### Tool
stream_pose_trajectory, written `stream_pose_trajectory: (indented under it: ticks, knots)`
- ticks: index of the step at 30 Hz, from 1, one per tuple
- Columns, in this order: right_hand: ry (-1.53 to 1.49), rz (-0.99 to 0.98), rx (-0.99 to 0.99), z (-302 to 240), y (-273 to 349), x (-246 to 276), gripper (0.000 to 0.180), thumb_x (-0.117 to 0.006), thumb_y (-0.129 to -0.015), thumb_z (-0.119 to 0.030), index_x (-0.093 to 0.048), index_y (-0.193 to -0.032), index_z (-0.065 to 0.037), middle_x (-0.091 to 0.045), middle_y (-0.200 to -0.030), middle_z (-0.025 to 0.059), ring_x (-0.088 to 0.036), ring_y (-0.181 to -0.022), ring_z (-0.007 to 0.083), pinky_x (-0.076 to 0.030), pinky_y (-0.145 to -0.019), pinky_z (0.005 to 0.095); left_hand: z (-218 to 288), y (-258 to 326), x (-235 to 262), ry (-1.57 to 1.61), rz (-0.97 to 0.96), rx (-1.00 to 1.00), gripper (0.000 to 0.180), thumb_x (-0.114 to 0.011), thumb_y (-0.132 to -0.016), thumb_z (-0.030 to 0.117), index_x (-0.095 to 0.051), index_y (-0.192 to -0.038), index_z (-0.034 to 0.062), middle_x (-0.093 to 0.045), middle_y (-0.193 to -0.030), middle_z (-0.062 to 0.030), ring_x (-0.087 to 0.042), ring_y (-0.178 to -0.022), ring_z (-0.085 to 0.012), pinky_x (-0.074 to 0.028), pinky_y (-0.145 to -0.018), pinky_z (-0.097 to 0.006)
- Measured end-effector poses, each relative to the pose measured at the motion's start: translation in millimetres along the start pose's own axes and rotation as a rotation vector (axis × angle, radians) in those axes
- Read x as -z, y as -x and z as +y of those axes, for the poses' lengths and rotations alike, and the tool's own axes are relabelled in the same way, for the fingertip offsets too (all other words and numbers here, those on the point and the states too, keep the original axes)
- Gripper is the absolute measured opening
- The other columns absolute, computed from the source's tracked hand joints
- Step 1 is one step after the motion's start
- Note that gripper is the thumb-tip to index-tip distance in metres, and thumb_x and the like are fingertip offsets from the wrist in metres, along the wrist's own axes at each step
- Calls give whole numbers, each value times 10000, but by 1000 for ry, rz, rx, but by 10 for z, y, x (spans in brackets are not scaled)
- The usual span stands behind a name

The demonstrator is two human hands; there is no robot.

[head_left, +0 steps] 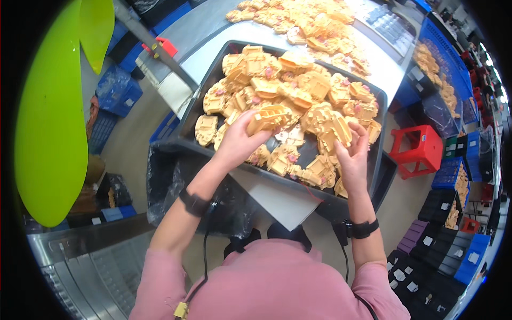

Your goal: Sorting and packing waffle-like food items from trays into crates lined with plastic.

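Item 1: my left hand [238, 140], centre of the frame, fingers clamped around one tan moulded plastic part [269, 118], holding it just above the heap.

Item 2: my right hand [353, 154], right of centre, fingers closed on a second tan plastic piece [335, 130], which sits at the near right of the heap. The two hands are apart, each with its own piece.

Item 3: black tray [184, 130], large and rectangular, filling the middle of the frame. It carries the heap of tan plastic parts [298, 85], many with small pink inserts. The heap is thickest toward the upper part of the tray; bare black floor shows near my hands.

Item 4: desk [384, 64], pale surface under the tray, running to the upper right. A second loose pile of the same parts [298, 21] lies on it at the top of the frame, well apart from the tray.

Item 5: black wristbands, one on each forearm, lower centre; cables run down from them toward my pink sleeves.

Item 6: red stool [418, 149], right of the tray, on the floor.

Item 7: blue crates [450, 61], upper right, one holding more tan parts. More crates, blue and black, stack along the lower right.

Item 8: bright green curved panel [50, 122], left edge of the frame.
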State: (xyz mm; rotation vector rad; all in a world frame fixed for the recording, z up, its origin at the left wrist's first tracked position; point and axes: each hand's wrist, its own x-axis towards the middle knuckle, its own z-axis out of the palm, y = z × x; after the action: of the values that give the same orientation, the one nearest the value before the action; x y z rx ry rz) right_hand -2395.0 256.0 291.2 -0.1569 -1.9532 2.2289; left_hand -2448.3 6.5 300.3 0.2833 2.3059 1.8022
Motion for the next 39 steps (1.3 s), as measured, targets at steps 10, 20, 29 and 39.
stream_pose_trajectory:
  ticks: [10,20,29,39]
  knots:
    - [-110,-377,-156,-314,361,-634,543,-536,-803,57,-304,-1280,-55,-436,-1249,114,-472,-1149,180,-427,-928,302,-196,1980,869,900,150,506,420,-567,-844,89,-446,-1245,48,-560,-1022,-34,-556,-870,-96,-465,-775,-244]
    - [-70,-756,-186,-185,772,-1448,628,-565,-776,66,-278,-1319,-63,-415,-1219,103,-434,-1173,188,-407,-963,318,100,2778,1125,1414,290,369,507,-571,-879,369,-395,-1288,125,-549,-1129,-160,-561,-1068,-385,-467,-917,-506]
    - [13,-817,46,22,1429,-2547,556,-634,-791,20,-317,-1240,-68,-408,-1189,96,-437,-1185,187,-398,-1002,355,-666,2546,988,1507,233,148,585,-447,-904,548,-444,-1294,112,-568,-1168,-68,-568,-1068,-190,-498,-883,-352]
    - [267,-810,-29,414,1856,-3124,523,-626,-819,-40,-297,-1224,-7,-482,-1155,150,-515,-1115,207,-417,-958,329,-1206,2797,1489,1584,297,231,599,-484,-912,489,-402,-1335,73,-543,-1231,-91,-559,-1106,-206,-495,-918,-352]
